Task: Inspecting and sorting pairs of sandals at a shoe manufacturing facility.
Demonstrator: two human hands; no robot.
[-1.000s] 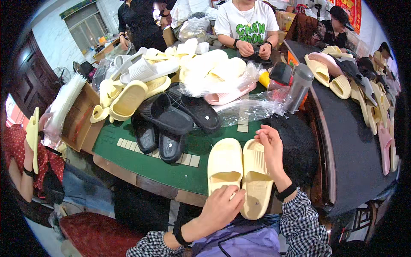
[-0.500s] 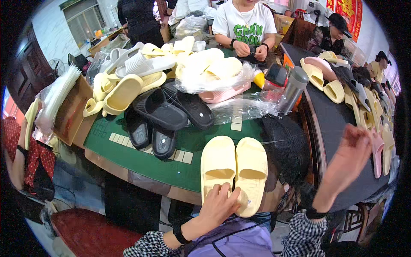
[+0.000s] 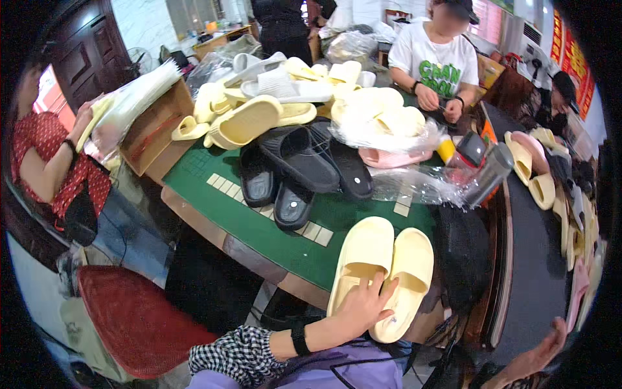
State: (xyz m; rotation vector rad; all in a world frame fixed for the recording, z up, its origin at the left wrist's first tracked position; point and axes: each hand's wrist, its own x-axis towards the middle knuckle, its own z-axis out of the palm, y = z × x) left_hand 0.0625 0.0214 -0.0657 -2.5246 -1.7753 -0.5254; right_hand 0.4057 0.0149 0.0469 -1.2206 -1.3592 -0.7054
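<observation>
Two pale yellow slide slippers lie side by side, soles down, across the near edge of the green table. My left hand (image 3: 368,303) rests over their heel ends, fingers apart: some fingertips reach into the left slipper (image 3: 365,245), and the thumb side is over the right slipper (image 3: 414,259). The right slipper sits slightly nearer to me. Low at the right, away from the slippers, is my right hand (image 3: 549,347); it is smeared, its fingers unclear. Black slippers (image 3: 301,159) lie beyond, left of the yellow pair.
Yellow and grey slippers (image 3: 249,122) pile up on the green table (image 3: 194,185), beside clear plastic bags (image 3: 414,181) and a steel flask (image 3: 489,172). A cardboard box (image 3: 155,136) stands left. Right is a dark table (image 3: 534,253) with slippers. Co-workers sit around; a red chair (image 3: 136,318) is near left.
My view has turned left, so the scene sits farther right. My right hand has dropped toward the lower right. The yellow slippers now lie more slanted, with my left hand still on them.
</observation>
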